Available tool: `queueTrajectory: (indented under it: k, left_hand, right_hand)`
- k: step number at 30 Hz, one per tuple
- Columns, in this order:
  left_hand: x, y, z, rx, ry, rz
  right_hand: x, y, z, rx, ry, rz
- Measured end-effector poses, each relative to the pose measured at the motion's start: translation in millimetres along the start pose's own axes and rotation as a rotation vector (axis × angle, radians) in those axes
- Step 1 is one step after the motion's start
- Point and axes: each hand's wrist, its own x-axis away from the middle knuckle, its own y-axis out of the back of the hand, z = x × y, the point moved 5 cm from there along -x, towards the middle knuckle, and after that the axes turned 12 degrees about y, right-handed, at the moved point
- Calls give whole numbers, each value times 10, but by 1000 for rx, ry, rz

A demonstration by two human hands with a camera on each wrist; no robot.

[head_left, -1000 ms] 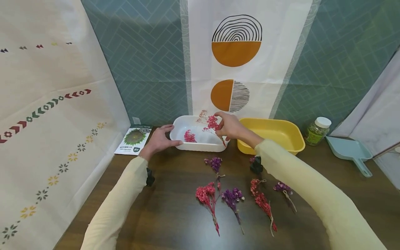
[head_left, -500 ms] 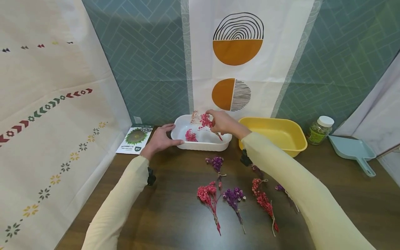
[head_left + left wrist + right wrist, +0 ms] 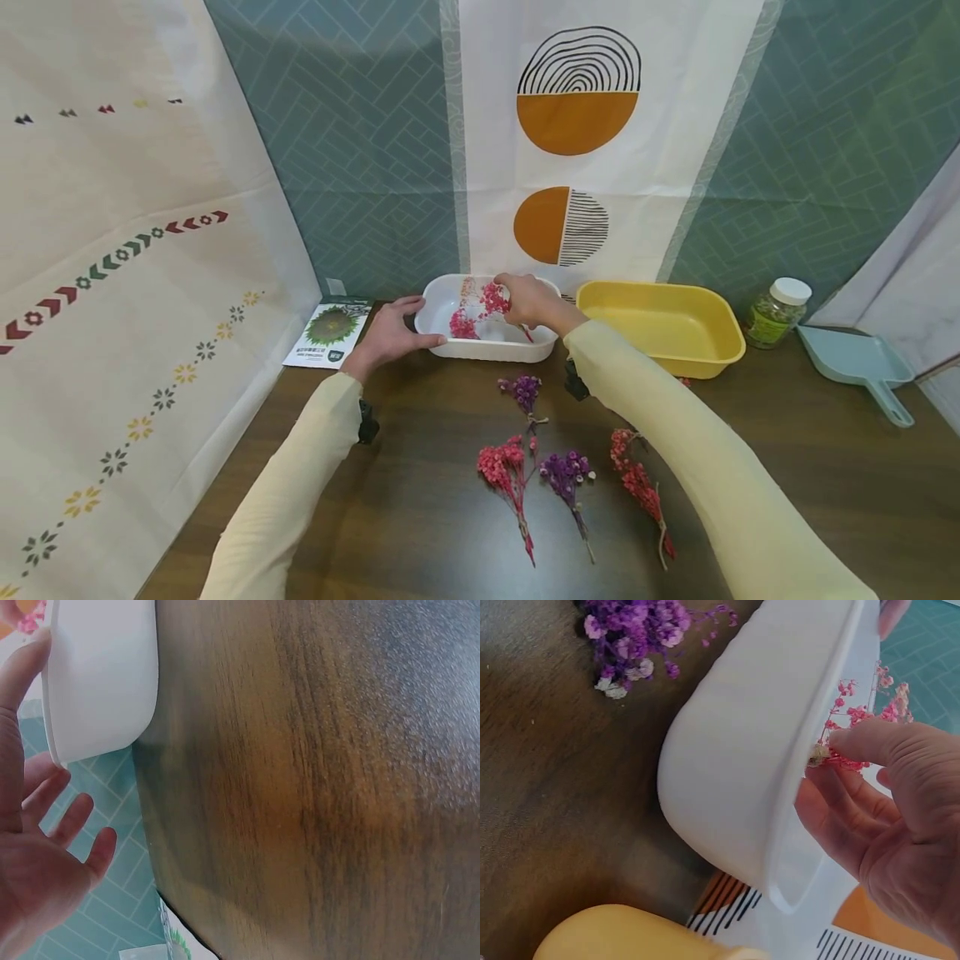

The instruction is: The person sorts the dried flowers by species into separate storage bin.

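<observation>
A white plastic basin (image 3: pixel 491 351) stands at the back of the brown table. My left hand (image 3: pixel 390 335) holds its left end, thumb on the front rim and fingertips at the end wall; the outer fingers spread free in the left wrist view. My right hand (image 3: pixel 529 302) is lowered over the basin's right half, pinching a small bunch of dried pink flowers (image 3: pixel 492 298) by its tied stems between thumb and fingers (image 3: pixel 866 742). The flower heads point left, inside the rim. Another pink bunch (image 3: pixel 462 325) lies on the basin's floor.
Purple bunches (image 3: pixel 567 475) and red bunches (image 3: pixel 504 467) lie on the table in front. A yellow basin (image 3: pixel 716 367) stands right of the white one, then a lidded jar (image 3: pixel 778 312) and a light blue dustpan (image 3: pixel 858 358). A sunflower packet (image 3: pixel 326 333) lies left.
My right hand has moved left and down into the white basin with the pink bunch, whose heads now sit beside the lying one. My left hand has stayed at the basin's end.
</observation>
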Motion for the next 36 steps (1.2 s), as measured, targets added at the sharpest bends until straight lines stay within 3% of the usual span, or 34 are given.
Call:
queueTrajectory:
  k: [11, 19, 25, 30, 36]
  left_hand:
    - [-8, -7, -10, 0, -12, 2]
    - [-13, 2, -8, -6, -13, -5]
    - [-7, -22, -16, -4, -16, 3]
    - [-2, -45, 4, 2, 2, 16]
    - [-8, -2, -11, 20, 4, 11]
  right_hand:
    - [-63, -132, -77, 32, 9, 24]
    - [-153, -201, -82, 69, 85, 33]
    - [-120, -207, -95, 61, 84, 38]
    - [-11, -89, -108, 49, 96, 16]
    - [220, 230, -122, 21, 148, -81]
